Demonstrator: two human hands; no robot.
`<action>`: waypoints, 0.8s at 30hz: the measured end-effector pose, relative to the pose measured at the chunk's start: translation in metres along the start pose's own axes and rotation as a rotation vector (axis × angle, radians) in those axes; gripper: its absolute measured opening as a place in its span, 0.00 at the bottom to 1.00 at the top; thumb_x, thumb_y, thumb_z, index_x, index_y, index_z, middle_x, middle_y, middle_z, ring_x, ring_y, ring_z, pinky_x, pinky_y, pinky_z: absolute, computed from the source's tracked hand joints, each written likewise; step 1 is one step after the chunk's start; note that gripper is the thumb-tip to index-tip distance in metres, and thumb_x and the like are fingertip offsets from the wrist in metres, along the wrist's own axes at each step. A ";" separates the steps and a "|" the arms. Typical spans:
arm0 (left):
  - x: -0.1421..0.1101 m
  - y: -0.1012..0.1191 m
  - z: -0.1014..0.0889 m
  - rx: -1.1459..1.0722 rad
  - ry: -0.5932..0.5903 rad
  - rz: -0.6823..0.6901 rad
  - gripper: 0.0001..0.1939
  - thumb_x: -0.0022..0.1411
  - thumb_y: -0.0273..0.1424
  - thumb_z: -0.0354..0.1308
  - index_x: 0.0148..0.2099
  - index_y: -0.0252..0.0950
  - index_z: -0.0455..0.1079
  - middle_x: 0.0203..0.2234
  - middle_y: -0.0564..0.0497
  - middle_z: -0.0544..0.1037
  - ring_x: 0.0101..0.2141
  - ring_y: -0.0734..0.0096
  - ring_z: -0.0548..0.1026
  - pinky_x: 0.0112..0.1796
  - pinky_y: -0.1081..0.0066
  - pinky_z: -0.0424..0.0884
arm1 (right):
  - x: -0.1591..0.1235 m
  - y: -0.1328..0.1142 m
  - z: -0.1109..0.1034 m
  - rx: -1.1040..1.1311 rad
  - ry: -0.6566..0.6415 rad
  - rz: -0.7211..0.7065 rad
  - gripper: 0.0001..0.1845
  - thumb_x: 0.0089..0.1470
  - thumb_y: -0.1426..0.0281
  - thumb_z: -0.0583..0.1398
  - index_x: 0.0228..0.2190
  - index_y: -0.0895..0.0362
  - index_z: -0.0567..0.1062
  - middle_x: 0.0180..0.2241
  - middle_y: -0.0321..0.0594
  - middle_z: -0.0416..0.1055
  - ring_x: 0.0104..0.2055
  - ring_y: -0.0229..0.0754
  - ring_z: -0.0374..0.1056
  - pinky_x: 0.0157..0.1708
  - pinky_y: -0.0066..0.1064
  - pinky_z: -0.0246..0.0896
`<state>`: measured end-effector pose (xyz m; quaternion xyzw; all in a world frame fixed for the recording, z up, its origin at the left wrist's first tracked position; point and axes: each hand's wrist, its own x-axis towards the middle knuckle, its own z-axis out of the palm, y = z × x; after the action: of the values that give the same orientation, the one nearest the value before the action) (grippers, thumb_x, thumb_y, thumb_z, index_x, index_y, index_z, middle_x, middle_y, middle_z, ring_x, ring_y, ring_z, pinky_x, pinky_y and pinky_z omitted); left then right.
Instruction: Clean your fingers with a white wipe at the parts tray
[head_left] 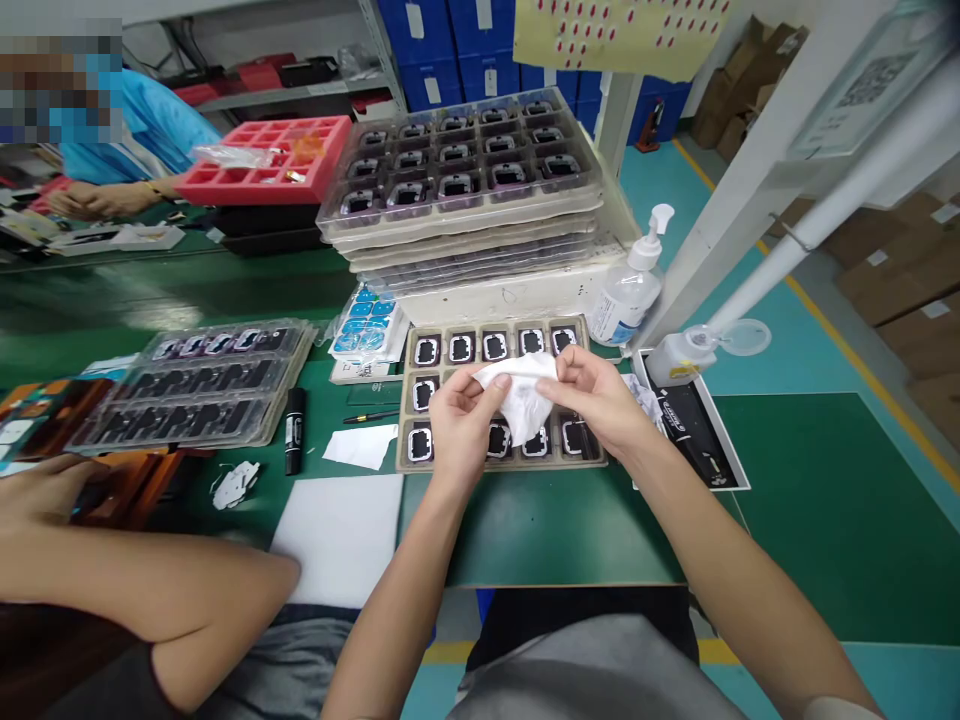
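Above a green work table (pixel 570 530), the person's two bare hands meet over a shallow tan tray (pixel 480 395) of small dark square parts set in rows. Both hands pinch a crumpled white cloth (pixel 523 392) between them: the left hand (pixel 463 420) grips its left side with fingers curled, and the right hand (pixel 592 395) holds its upper right edge between thumb and fingers. The cloth hangs just over the middle of the tray, hiding a few of the parts.

Behind the tray stands a tall stack of clear trays (pixel 465 180) holding similar parts, and a white pump bottle (pixel 628 295) sits just to the right of it. To the left lie another stack of clear trays (pixel 202 385), a black marker (pixel 294 430) and a white sheet (pixel 337 535). A co-worker's forearm (pixel 150 585) rests along the near left edge. Another person in blue (pixel 142 130) sits at the far left, beside a red tray (pixel 270 160).
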<state>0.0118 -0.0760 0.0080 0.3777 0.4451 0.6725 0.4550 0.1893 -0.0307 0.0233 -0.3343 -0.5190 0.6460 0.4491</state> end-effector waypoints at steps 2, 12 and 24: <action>-0.001 0.000 0.001 0.024 -0.009 -0.024 0.17 0.59 0.41 0.75 0.45 0.36 0.80 0.31 0.50 0.84 0.29 0.72 0.80 0.32 0.75 0.76 | 0.000 0.001 -0.001 0.086 -0.025 0.033 0.30 0.41 0.59 0.80 0.34 0.54 0.68 0.34 0.35 0.78 0.35 0.40 0.75 0.37 0.30 0.72; -0.013 0.000 0.010 0.205 -0.054 0.017 0.22 0.60 0.39 0.74 0.53 0.37 0.77 0.26 0.54 0.81 0.23 0.75 0.76 0.28 0.76 0.74 | -0.012 -0.022 -0.016 0.010 0.229 -0.091 0.25 0.48 0.59 0.74 0.45 0.55 0.77 0.39 0.41 0.80 0.39 0.44 0.77 0.41 0.37 0.76; -0.026 0.011 0.016 0.361 -0.171 0.023 0.17 0.65 0.39 0.70 0.53 0.37 0.78 0.30 0.52 0.82 0.28 0.73 0.79 0.32 0.74 0.78 | -0.060 -0.068 -0.129 -1.653 0.570 -0.960 0.22 0.66 0.78 0.56 0.59 0.54 0.68 0.44 0.45 0.76 0.49 0.52 0.74 0.48 0.47 0.73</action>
<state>0.0313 -0.0984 0.0205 0.5139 0.5139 0.5522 0.4086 0.3436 -0.0346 0.0561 -0.4391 -0.7586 -0.2727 0.3967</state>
